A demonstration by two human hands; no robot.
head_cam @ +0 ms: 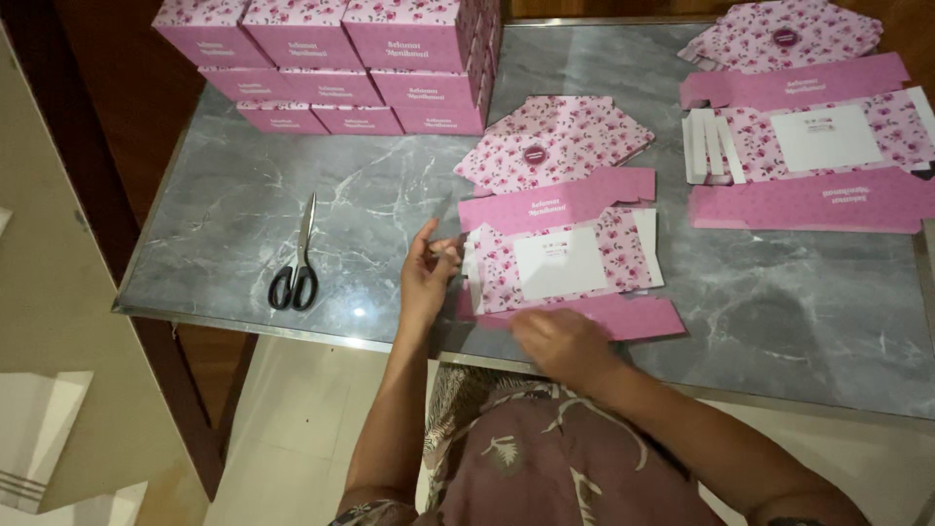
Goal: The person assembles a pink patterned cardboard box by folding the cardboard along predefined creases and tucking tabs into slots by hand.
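A flat, unfolded pink floral cardboard box blank (pixel 565 229) lies on the grey marble table (pixel 370 195) in front of me. My left hand (pixel 427 273) pinches the small flap at the blank's left edge. My right hand (pixel 557 343), blurred, rests on the near pink side panel of the same blank. The blank's white centre panel faces up.
A stack of several more flat blanks (pixel 808 136) lies at the right rear. Folded pink boxes (pixel 351 58) are piled at the back left. Black-handled scissors (pixel 300 258) lie to the left of my hands. The table's metal front edge (pixel 253 326) runs close to my body.
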